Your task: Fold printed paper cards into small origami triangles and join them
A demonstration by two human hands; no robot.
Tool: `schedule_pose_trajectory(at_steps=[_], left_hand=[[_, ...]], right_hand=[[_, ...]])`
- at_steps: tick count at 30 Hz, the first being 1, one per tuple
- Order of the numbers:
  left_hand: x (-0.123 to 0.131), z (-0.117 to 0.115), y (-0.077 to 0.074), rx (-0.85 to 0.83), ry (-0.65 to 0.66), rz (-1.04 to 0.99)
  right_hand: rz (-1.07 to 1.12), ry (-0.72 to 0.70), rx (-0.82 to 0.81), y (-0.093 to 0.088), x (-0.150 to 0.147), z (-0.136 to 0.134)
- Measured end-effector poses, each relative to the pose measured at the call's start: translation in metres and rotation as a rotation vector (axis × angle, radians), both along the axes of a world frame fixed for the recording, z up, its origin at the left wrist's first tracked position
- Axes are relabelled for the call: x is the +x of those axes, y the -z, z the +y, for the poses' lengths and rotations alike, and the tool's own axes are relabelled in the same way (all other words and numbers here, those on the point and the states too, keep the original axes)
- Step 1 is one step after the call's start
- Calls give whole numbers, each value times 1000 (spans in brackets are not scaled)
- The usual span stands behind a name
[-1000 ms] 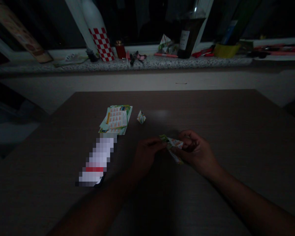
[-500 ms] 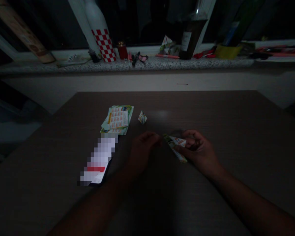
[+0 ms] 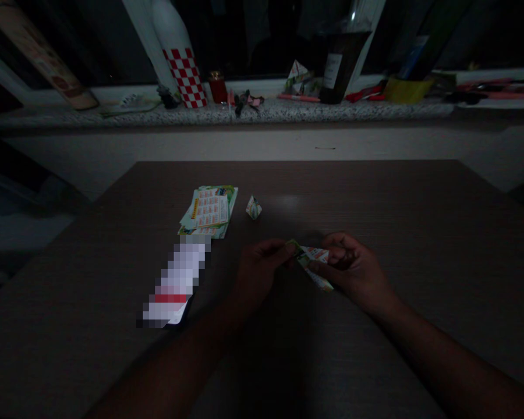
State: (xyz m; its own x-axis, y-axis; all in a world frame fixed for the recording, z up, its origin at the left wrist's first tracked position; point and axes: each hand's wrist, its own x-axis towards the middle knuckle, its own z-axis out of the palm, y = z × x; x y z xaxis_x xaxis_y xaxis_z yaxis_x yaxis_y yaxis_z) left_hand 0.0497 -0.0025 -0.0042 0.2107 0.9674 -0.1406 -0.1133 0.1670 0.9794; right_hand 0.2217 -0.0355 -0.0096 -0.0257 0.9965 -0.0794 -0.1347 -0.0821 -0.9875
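A folded piece of printed paper (image 3: 315, 269), green and white with orange marks, is held just above the table between my hands. My right hand (image 3: 353, 265) grips its right side, with the thumb over the front and the fingers curled behind. At its upper left corner my left hand (image 3: 266, 262) pinches the paper between thumb and fingertips. Beyond my left hand stands a small folded paper shape (image 3: 254, 208) with pointed corners. To its left lies a stack of printed leaflets (image 3: 209, 209). The dim light hides some of my fingers.
A lit phone (image 3: 177, 282), its screen blurred out, lies left of my left hand on the brown table (image 3: 375, 192). On the granite windowsill (image 3: 271, 113) stand a red-and-white checked bottle (image 3: 186, 70), a dark bottle (image 3: 336, 70), a small red jar (image 3: 218, 88) and a folded paper piece (image 3: 299, 78).
My left hand has moved right and now pinches the upper left corner of the folded paper. My right hand has kept its hold nearly in place.
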Motion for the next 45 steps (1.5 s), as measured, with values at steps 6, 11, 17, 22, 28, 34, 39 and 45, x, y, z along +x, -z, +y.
schedule_pose_trajectory(at_steps=[6, 11, 17, 22, 28, 34, 39, 45], left_hand=[[-4, -2, -4, 121, 13, 126], [-15, 0, -9, 400, 89, 357], [-23, 0, -13, 681, 180, 508], [-22, -2, -13, 690, 164, 520], [-27, -1, -21, 645, 237, 460], [-32, 10, -18, 395, 470, 486], [-31, 10, -15, 290, 558, 442], [-29, 7, -16, 323, 528, 508]], right_hand=[[-49, -6, 53, 3, 4, 0], [-270, 16, 236, 4, 15, 0], [-704, 40, 639, 1, 26, -1], [-679, -32, 761, -3, 26, -1], [-714, -27, 781, -7, 28, -1], [-774, -95, 795, -12, 30, 0], [-766, -177, 804, -10, 33, 1], [-757, -188, 785, -8, 33, 1]])
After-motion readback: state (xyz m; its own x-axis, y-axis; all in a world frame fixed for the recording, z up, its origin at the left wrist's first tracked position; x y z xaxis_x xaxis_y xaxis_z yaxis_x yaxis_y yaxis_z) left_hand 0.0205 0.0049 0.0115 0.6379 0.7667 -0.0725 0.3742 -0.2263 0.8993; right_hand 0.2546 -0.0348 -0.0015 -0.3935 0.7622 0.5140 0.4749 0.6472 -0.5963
